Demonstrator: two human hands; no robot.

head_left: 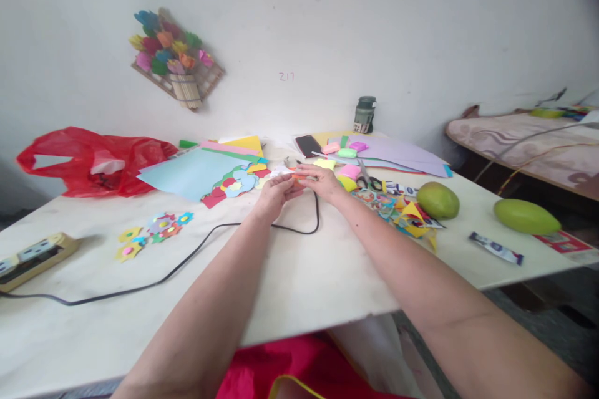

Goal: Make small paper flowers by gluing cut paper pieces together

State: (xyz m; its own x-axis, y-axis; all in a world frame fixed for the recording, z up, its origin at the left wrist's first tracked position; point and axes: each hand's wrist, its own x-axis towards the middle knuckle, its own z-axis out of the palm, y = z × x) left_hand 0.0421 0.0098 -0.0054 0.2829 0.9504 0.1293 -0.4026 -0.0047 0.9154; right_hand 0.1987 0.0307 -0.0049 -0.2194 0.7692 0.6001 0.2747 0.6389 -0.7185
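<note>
Over the middle of the table, my left hand (278, 192) and my right hand (322, 181) meet with fingers bent inward. Between their fingertips is a small orange piece (299, 177), apparently paper; the fingers partly cover it. Just left of them lie cut paper shapes (236, 184) in several colours. A black cable (219, 225) loops across the table and runs up behind my hands, where its end is hidden. Finished-looking paper flowers (163, 224) rest farther left. Scissors (369, 181) with dark handles lie to the right of my right hand.
Coloured sheets (187, 171) and a red plastic bag (121, 162) lie at the back left, a power strip (47, 255) at the left edge. Rightward are paper scraps (407, 215), two green fruits (437, 201), a tube (496, 248), a phone (308, 146) and a bottle (364, 115).
</note>
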